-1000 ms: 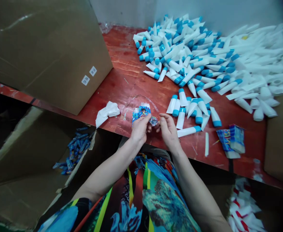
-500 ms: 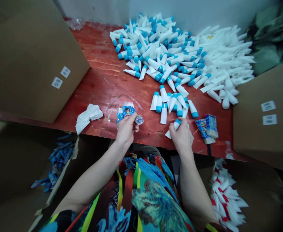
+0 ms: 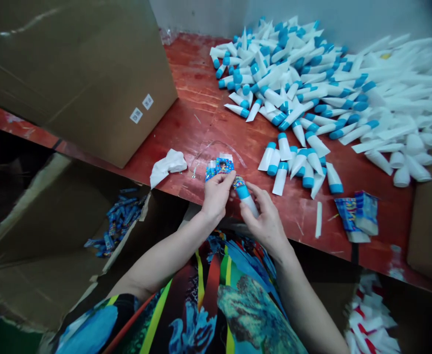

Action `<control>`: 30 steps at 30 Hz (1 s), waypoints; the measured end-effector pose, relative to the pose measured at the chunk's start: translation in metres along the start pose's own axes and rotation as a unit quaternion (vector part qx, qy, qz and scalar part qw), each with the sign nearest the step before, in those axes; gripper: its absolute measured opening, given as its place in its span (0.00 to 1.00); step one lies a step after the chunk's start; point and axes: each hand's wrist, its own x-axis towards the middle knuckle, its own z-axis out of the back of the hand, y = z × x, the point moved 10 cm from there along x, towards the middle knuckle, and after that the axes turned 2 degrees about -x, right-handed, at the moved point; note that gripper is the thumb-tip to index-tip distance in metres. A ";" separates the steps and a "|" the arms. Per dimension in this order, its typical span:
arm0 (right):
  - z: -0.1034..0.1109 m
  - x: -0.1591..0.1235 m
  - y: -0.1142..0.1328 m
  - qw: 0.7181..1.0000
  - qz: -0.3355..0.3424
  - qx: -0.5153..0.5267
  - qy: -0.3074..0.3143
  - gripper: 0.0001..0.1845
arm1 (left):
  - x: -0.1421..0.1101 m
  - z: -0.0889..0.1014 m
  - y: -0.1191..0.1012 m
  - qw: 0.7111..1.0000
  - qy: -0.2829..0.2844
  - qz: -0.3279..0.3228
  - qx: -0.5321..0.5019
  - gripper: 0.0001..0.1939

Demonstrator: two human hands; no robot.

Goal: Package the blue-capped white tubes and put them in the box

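Note:
My left hand (image 3: 217, 195) is closed with thumb and forefinger on a colourful printed sleeve (image 3: 239, 182). Several more blue printed sleeves (image 3: 224, 163) lie just beyond its fingertips; whether it also grips these I cannot tell. In my right hand (image 3: 266, 219) is a white tube with a blue cap (image 3: 246, 195), tilted with the cap pointing towards the left hand. The capped end meets the sleeve; how far it is inside is hidden by the fingers. Beyond the right hand lies a small group of blue-capped tubes (image 3: 281, 178).
A large heap of blue-capped tubes (image 3: 286, 73) covers the back, beside uncapped white tubes (image 3: 408, 98). Cardboard boxes (image 3: 101, 93) flank the red table (image 3: 197, 118). White cloth (image 3: 168, 167) lies left, printed packs (image 3: 365, 214) right. Below, an open box (image 3: 53, 206) holds wrapped blue tubes (image 3: 123, 216).
My right hand has lifted the tube from the table and brought it left, its cap against the sleeve in my left hand. The view has shifted left.

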 end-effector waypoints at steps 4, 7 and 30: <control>-0.001 0.001 0.001 0.999 0.001 -0.048 0.010 0.29 | -0.003 0.004 -0.006 1.000 -0.008 -0.016 0.000 0.19; -0.002 0.001 -0.001 0.997 0.001 -0.072 0.023 0.29 | -0.004 0.004 -0.007 1.000 -0.006 -0.019 0.005 0.19; -0.009 0.009 -0.003 0.994 -0.018 -0.109 0.008 0.28 | 0.001 0.009 -0.006 0.999 0.031 -0.019 -0.014 0.21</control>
